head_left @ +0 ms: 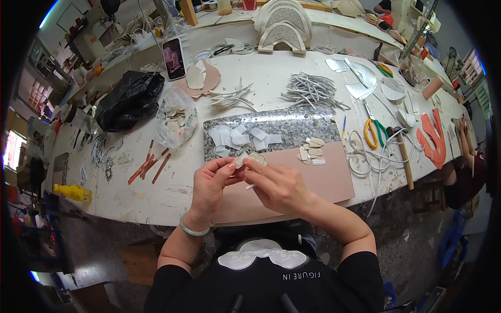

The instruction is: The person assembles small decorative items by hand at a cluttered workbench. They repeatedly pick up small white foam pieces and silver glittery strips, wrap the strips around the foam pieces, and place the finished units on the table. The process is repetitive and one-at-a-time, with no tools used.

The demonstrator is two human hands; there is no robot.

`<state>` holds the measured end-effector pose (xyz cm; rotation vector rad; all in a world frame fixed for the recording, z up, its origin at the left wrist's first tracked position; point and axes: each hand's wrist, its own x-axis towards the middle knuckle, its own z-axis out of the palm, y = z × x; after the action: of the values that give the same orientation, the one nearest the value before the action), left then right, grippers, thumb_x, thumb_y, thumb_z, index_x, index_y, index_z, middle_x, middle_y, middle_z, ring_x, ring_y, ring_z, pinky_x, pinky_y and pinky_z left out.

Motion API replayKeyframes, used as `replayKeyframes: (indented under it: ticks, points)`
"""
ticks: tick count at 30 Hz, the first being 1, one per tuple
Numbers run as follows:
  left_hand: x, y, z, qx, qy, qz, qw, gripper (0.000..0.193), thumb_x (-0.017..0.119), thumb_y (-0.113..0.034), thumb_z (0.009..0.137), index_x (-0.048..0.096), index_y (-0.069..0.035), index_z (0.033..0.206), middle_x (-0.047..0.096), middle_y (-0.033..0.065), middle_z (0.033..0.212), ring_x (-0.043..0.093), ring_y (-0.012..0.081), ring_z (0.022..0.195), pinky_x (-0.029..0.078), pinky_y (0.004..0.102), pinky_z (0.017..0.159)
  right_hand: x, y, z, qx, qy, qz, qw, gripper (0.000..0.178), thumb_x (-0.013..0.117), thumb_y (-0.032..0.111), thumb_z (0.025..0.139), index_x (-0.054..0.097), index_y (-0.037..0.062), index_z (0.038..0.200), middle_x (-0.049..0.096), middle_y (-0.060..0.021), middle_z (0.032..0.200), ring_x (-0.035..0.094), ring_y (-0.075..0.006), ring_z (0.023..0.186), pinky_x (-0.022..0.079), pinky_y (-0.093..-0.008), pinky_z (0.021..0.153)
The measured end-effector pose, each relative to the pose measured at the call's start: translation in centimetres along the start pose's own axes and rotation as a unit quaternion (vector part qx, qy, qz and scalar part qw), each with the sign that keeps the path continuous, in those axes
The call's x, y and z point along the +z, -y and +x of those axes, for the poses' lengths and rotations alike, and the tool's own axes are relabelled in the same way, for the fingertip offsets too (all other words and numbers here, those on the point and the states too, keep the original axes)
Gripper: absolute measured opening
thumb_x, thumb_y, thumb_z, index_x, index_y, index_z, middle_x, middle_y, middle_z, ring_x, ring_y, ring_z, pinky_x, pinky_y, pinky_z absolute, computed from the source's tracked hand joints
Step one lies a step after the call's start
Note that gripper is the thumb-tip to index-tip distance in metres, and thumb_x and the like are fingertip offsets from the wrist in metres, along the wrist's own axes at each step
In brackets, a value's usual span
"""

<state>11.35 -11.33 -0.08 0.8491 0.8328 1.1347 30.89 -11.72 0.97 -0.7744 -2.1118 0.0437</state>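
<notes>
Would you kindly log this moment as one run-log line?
left hand: pinching small beige flat piece | right hand: same piece, thin white stick | below: pink board

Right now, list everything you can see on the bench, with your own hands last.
small piece: one, beige, held between both hands
white strip: one, under right hand
stone slab: one, grey speckled, bench centre
pink sheet: one, before the slab
white cutouts: a pile, on slab left
beige cutouts: small pile, slab's right edge
grey sticks: a heap, behind slab
black bag: one, bench left
clear bag: one, scraps inside, beside black bag
phone: one, propped upright, back left
scissors: one, yellow and green handles, right
yellow bottle: one, lying at left edge
left hand: pinching piece
right hand: pinching piece
</notes>
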Motion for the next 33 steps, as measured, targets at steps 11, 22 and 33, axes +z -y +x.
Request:
replayKeyframes:
  ticks: [11,22,33]
  points:
    - [0.9,-1.4,-1.4,0.027,0.052,0.134,0.989,0.021,0.054,-0.007,0.096,0.062,0.007,0.109,0.068,0.0126,0.098,0.067,0.0167,0.086,0.058,0.0303,0.080,-1.7,-0.6,2.0,-0.011,0.086,-0.004,0.996,0.020,0.068,0.006,0.072,0.061,0.0036,0.091,0.058,-0.0060,0.087,0.062,-0.0207,0.079,0.052,-0.0317,0.060]
    - [0.3,-2.5,-0.8,-0.003,0.017,0.093,0.996,0.015,0.057,-0.001,0.092,0.063,0.008,0.102,0.068,0.0137,0.088,0.068,0.0174,0.077,0.059,0.0286,0.072,-3.2,-2.9,-0.8,0.423,0.026,0.527,0.737,0.017,0.064,0.007,0.084,0.069,-0.0011,0.098,0.068,-0.0087,0.084,0.062,-0.0128,0.069,0.048,-0.0235,0.060]
    - [1.9,-1.1,-1.3,0.064,0.072,0.165,0.982,0.017,0.057,-0.003,0.093,0.062,0.009,0.104,0.070,0.0120,0.094,0.066,0.0138,0.076,0.057,0.0265,0.072,-1.1,-0.7,-0.4,0.092,0.028,0.141,0.985,0.031,0.069,0.008,0.077,0.065,0.0034,0.107,0.064,-0.0101,0.093,0.066,-0.0244,0.072,0.053,-0.0332,0.062]
